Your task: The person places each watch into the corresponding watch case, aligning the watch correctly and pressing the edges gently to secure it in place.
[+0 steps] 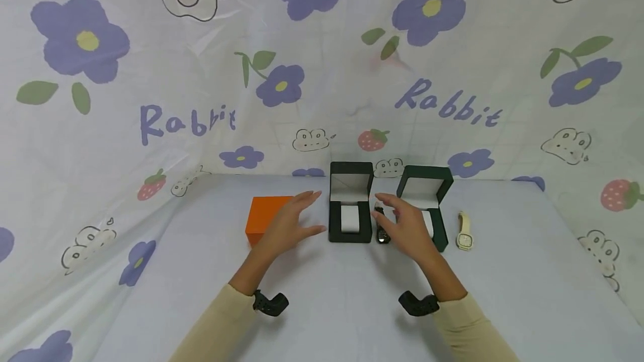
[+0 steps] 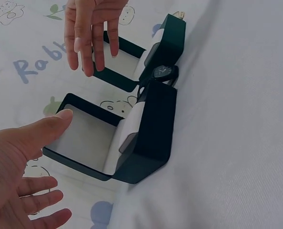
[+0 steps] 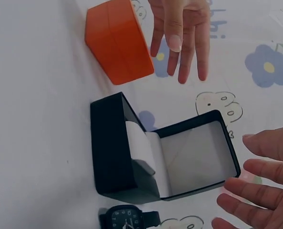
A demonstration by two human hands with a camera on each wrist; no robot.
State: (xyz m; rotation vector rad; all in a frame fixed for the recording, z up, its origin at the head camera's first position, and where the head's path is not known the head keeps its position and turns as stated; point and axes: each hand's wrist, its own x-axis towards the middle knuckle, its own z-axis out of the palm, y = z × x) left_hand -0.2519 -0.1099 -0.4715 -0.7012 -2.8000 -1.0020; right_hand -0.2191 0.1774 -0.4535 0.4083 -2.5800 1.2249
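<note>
An open black watch box (image 1: 334, 233) stands with its lid raised and a white cushion (image 1: 350, 219) inside. My left hand (image 1: 288, 223) hovers on its left side, fingers spread, and overlaps the orange box (image 1: 259, 219) in the head view. On the other side my right hand (image 1: 408, 227) is held with fingers apart, over a black watch (image 3: 125, 217) and part of an open green watch box (image 1: 440, 233). Neither hand holds anything. In the left wrist view, the left thumb (image 2: 51, 126) overlaps the edge of the raised lid.
To the right of the green box lies a gold-coloured watch (image 1: 464, 233). A white cloth (image 1: 322, 312) covers the table. Behind it hangs a patterned curtain (image 1: 322, 43) with flowers and rabbits. Each wrist carries a black camera (image 1: 271, 303).
</note>
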